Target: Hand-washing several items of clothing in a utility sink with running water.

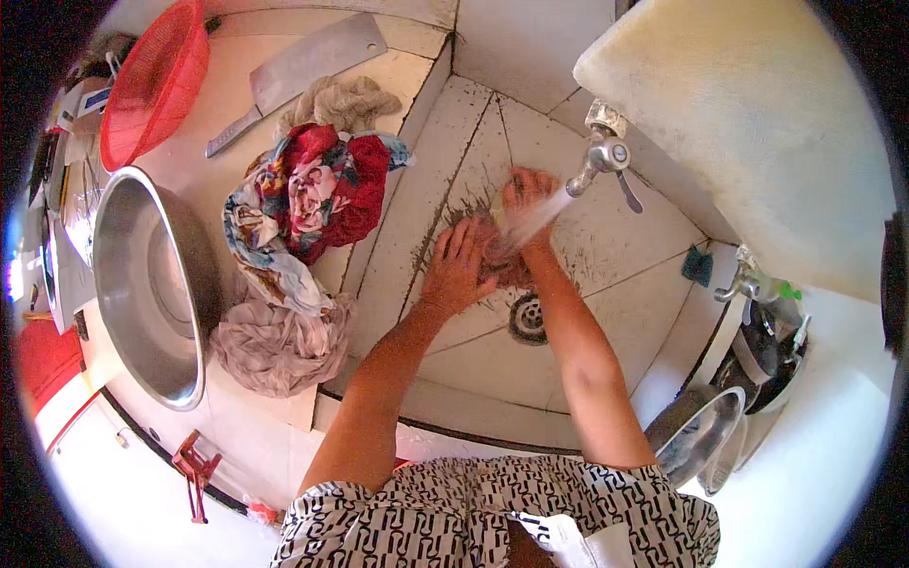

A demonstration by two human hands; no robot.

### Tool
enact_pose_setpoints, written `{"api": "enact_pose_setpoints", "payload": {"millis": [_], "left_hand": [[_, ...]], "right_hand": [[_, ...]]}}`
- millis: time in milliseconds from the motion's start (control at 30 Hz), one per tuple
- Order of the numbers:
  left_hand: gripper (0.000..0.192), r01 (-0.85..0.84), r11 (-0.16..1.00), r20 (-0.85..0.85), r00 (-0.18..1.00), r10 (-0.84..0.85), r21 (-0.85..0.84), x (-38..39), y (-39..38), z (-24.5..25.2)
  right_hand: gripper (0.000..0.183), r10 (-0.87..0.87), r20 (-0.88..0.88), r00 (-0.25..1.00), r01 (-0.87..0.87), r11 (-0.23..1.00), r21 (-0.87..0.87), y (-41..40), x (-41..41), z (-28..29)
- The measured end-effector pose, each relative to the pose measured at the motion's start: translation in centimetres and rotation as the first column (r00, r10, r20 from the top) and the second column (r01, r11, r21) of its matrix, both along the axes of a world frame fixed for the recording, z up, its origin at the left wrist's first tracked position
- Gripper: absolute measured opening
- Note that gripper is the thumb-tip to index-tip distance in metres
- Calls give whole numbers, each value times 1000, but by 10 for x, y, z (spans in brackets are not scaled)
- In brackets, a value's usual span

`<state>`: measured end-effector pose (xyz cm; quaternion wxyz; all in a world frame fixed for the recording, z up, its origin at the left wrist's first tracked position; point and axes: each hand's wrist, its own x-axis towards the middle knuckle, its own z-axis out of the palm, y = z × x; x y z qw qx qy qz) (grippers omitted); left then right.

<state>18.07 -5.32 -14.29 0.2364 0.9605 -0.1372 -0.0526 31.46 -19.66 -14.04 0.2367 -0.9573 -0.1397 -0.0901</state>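
Note:
In the tiled sink basin [625,270], a wet brownish cloth [505,273] lies bunched under running water. My left hand [454,266] rests over its left side, fingers forward and the thumb along its near edge. Beyond the cloth, my right hand [529,202] has curled fingers close to the tiles, and water falls across it. Something pale yellow shows beside that palm; spray hides what it is and whether I grip it. The water comes from a metal tap [596,167] with a lever handle. A round drain [529,318] sits just in front of the cloth.
On the left ledge are a cleaver [312,67], a beige cloth [344,103], a floral cloth [319,192], a pinkish cloth [287,344], a steel basin [153,284] and a red plastic basket [156,85]. A green scouring pad [697,265] and second tap [746,284] are at right.

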Motion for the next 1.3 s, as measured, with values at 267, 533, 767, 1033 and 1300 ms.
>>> {"api": "enact_pose_setpoints", "payload": {"millis": [267, 533, 767, 1033, 1300], "left_hand": [[83, 28, 983, 140, 989, -54, 180, 7, 3, 4], [90, -7, 1000, 7, 1000, 7, 28, 6, -4, 0], [84, 39, 999, 2, 999, -40, 23, -3, 12, 12], [80, 55, 997, -22, 998, -54, 46, 6, -7, 3], [76, 25, 999, 19, 999, -26, 37, 3, 7, 10]], "right_hand": [[27, 412, 204, 888, -376, 906, -196, 7, -130, 10], [26, -90, -236, 968, 115, 989, 94, 6, -28, -15], [42, -10, -129, 992, 10, 1000, 0, -8, -119, 8], [19, -138, -273, 952, 242, 884, 400, -31, -35, -54], [30, 100, -46, 994, -104, 991, -82, 9, -106, 13]]}}
